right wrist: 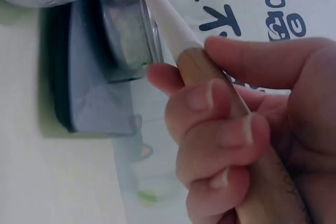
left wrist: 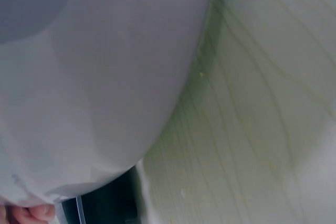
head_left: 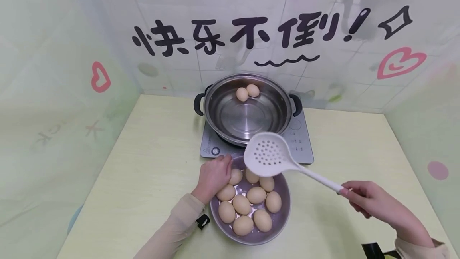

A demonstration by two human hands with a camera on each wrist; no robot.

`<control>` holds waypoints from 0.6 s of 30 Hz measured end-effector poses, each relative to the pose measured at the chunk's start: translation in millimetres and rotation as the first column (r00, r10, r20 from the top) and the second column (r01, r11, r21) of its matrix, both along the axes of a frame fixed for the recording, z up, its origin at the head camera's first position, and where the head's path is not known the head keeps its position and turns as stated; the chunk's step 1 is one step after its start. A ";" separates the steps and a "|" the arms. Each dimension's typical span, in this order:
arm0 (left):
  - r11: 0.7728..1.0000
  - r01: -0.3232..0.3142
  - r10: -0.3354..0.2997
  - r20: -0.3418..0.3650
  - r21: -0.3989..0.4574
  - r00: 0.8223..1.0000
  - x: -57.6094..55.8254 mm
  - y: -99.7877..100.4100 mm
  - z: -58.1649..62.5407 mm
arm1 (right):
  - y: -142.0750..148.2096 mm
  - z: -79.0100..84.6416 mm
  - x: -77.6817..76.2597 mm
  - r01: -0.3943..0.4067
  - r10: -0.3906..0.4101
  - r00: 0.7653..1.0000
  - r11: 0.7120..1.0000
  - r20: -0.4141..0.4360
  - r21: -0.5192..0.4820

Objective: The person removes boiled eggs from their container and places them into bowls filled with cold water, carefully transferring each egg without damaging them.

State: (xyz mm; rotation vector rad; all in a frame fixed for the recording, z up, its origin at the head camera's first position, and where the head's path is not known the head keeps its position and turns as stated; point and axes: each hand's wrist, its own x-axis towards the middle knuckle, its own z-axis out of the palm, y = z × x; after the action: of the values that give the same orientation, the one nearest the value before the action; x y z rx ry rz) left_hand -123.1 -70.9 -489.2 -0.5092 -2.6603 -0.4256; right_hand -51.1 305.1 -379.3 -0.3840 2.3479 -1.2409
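My right hand [head_left: 371, 201] grips the wooden handle [right wrist: 202, 64] of a white slotted skimmer [head_left: 267, 155]. The skimmer's perforated head hovers over the gap between the pot and the bowl, with nothing on it. My left hand [head_left: 215, 174] holds the upper left rim of a purple-grey bowl [head_left: 286, 211]; its fingertips also show at the lower left of the left wrist view. Several light brown eggs [head_left: 242, 226] lie in the bowl, some partly hidden by the skimmer and my left hand. Two eggs [head_left: 248, 92] sit together at the back of a steel pot [head_left: 230, 121].
The pot stands on a grey induction cooker [head_left: 303, 147], its black handles [head_left: 199, 105] sticking out at both sides. Beneath everything is a pale wooden tabletop [head_left: 161, 143]. Printed sheets [head_left: 230, 63] with black characters and hearts enclose the back and sides.
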 end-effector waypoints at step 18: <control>1.000 0.001 -0.001 0.001 -0.001 1.000 0.7 -0.9 -0.2 | -78.2 23.5 -99.1 0.402 -0.298 0.876 0.886 -0.379 0.232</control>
State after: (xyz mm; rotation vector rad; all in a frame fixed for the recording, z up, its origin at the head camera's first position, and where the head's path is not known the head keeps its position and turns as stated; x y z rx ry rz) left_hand -122.3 -71.8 -489.3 -0.5106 -2.6617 -0.4247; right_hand -150.2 226.9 -355.8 -0.0572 2.9546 -0.9910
